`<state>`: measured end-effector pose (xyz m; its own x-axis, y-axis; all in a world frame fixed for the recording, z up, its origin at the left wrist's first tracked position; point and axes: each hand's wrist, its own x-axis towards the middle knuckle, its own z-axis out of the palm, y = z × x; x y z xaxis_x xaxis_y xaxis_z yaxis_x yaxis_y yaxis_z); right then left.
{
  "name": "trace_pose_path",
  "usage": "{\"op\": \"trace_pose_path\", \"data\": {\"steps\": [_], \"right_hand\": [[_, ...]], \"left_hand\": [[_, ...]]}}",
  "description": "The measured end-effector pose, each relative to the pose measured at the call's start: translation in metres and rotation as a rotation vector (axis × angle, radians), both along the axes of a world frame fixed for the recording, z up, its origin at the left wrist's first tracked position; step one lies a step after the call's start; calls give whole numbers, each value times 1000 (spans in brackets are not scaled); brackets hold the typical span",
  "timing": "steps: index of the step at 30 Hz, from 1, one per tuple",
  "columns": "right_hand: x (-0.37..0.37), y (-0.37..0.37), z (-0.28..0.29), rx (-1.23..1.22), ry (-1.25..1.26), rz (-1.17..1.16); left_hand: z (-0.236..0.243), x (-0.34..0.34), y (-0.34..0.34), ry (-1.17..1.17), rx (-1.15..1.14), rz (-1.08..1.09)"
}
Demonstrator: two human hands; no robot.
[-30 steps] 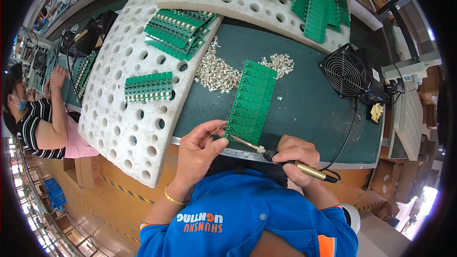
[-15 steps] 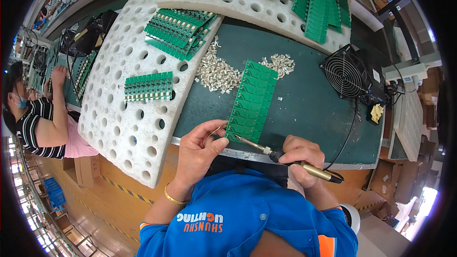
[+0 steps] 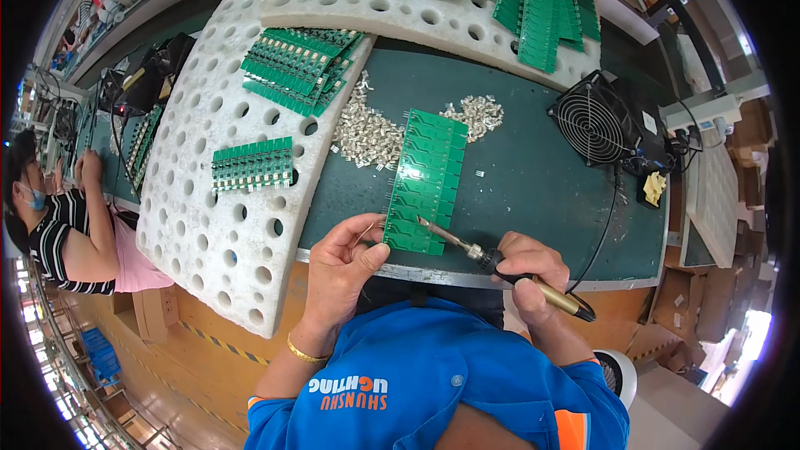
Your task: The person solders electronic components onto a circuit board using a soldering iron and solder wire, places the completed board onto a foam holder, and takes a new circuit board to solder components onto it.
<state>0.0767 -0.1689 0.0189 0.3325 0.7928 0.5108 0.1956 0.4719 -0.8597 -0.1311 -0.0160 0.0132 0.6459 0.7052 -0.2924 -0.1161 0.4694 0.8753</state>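
A long green circuit board panel point(image 3: 425, 183) lies on the dark green bench top, with pins along its left edge. My left hand point(image 3: 343, 262) is at its lower left corner, thumb and fingers pinched around a thin solder wire point(image 3: 363, 233). Whether those fingers also touch the board is hard to tell. My right hand point(image 3: 533, 271) is closed around a soldering iron point(image 3: 472, 251) with a gold and black handle. The iron's tip is over the lower part of the board, right of the pinched fingers; contact with the surface cannot be made out.
Small white connectors point(image 3: 367, 133) lie heaped beyond the board. A white foam slab with holes point(image 3: 187, 175) bears populated boards point(image 3: 296, 67); a second slab point(image 3: 333, 8) behind holds more panels. A black fan point(image 3: 592, 121) stands right, above the iron's cord. A co-worker point(image 3: 71, 233) sits left.
The iron's tip has moved away from the board's lower left corner, up and toward the panel's middle. My left hand keeps its pinch at the corner. The whole view has shifted slightly.
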Motion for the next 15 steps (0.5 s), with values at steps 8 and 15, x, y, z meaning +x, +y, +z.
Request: {"op": "trace_pose_path", "data": {"steps": [8, 15], "right_hand": [[-16, 28, -2, -1, -371, -366], [-28, 46, -12, -163, -396, -570]], "left_hand": [[8, 14, -9, -5, 81, -17], [9, 26, -15, -47, 147, -6]]}}
